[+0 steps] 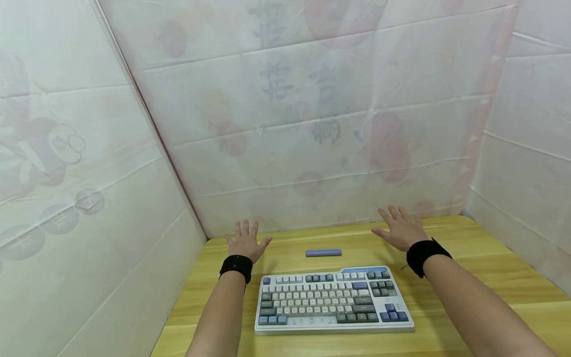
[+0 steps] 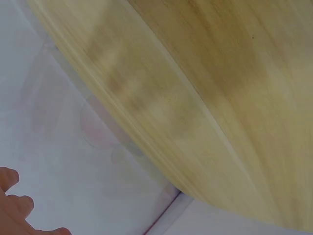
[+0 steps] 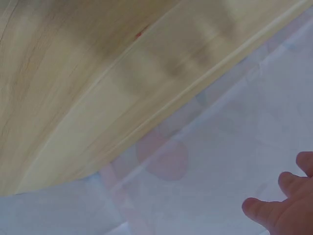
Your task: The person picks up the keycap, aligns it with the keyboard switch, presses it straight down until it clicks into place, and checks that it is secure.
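A keyboard with white, grey and blue-purple keys lies on the wooden table in the head view. Its bottom row has a gap where the long spacebar position shows bare switches. Behind the keyboard lies a long purple keycap. My left hand is spread with straight fingers beyond the keyboard's left corner, holding nothing. Past the right corner, my right hand is likewise spread, fingers apart and nothing in them. Each wrist view shows only some fingertips of its hand, over the table's far edge.
The wooden table has rounded far corners. Whitish printed sheets hang behind it and at both sides, close to its edges. Black bands are worn on both wrists.
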### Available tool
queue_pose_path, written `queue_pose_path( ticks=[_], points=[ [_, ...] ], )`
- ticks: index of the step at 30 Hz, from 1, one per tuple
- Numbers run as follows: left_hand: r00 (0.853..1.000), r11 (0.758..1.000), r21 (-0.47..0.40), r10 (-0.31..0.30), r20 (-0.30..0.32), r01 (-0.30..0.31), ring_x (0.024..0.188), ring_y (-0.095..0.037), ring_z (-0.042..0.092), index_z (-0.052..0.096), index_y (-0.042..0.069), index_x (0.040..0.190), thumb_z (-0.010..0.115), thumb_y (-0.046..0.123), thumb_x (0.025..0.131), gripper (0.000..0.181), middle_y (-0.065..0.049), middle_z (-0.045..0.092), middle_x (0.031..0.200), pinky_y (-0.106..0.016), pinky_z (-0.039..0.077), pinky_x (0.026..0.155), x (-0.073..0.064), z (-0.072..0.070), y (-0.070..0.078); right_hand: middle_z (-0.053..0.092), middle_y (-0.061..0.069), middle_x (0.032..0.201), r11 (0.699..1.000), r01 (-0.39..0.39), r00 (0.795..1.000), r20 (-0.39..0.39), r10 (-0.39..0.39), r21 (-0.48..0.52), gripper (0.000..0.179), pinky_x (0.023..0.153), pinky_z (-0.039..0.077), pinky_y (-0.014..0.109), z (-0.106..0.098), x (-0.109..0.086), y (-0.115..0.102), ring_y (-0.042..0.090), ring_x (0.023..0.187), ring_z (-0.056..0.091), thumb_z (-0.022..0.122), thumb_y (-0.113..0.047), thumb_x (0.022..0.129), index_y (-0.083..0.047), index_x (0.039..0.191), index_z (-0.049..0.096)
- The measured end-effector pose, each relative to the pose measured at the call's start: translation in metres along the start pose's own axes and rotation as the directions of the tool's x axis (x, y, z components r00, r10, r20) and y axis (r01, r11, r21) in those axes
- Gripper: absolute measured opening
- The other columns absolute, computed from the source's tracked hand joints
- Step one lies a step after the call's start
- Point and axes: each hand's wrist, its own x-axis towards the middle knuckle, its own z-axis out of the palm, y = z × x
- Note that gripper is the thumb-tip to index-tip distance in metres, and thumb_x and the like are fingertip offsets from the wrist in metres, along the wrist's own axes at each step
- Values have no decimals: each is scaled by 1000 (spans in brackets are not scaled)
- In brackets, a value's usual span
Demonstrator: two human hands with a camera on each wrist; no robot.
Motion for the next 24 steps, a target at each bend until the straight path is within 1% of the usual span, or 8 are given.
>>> queue_pose_path(
  ticks=[3,6,9,11,15,19,22,24],
  points=[
    [1000,1000,-1,-4,-2,4,141,-37,2,18,25,151,29,75,87,82,-15,17,157,-74,14,105,-2,-2,0,14,27,154,1000,11,1000,-17,-11,-11,85,96,-5,82,3,3,1,50,136,4,37,-70,88,-17,151,19],
    [1000,1000,22,-19,8,19,141,-37,2,17,26,151,28,75,86,82,-14,15,158,-73,16,105,-6,-4,-2,12,26,155,999,23,1000,-11,-23,-26,86,95,-5,82,7,8,-1,50,136,3,35,-72,87,-18,152,17],
    [999,999,37,-27,16,27,141,-36,0,17,28,151,28,76,86,82,-12,12,158,-73,16,104,-9,-6,-1,10,27,155,999,37,999,0,-37,-34,87,93,-6,83,10,12,-6,51,135,1,32,-73,87,-19,152,13],
    [1000,999,36,-20,10,20,141,-36,0,18,28,151,29,75,86,81,-12,12,158,-74,16,104,-11,-8,1,10,27,155,999,45,999,1,-45,-28,87,93,-5,83,12,15,-11,50,136,0,33,-73,87,-19,152,13],
    [1000,999,33,29,-5,-28,141,-35,0,18,28,151,28,74,87,80,-11,13,158,-74,16,104,-14,-13,11,12,27,154,997,73,997,2,-73,-11,88,93,0,84,17,22,-25,50,136,0,36,-73,86,-17,152,16],
    [995,995,37,96,-4,-96,141,-33,1,17,30,151,25,76,86,80,-9,15,158,-73,17,105,-18,-16,29,15,26,154,994,109,994,4,-109,-15,88,95,4,83,24,31,-43,50,136,4,38,-73,85,-17,151,19],
    [988,987,36,157,3,-157,141,-33,6,20,29,151,24,76,86,80,-9,19,157,-72,20,104,-24,-15,44,17,24,154,990,135,991,6,-135,-40,88,96,6,82,31,39,-58,49,136,7,37,-75,84,-18,151,21],
    [979,979,30,203,33,-204,141,-34,10,21,29,150,24,75,87,79,-9,21,157,-70,23,104,-31,-16,56,18,23,154,988,146,989,6,-146,-59,89,96,6,82,37,42,-65,48,136,9,35,-76,84,-19,150,22]
  ],
)
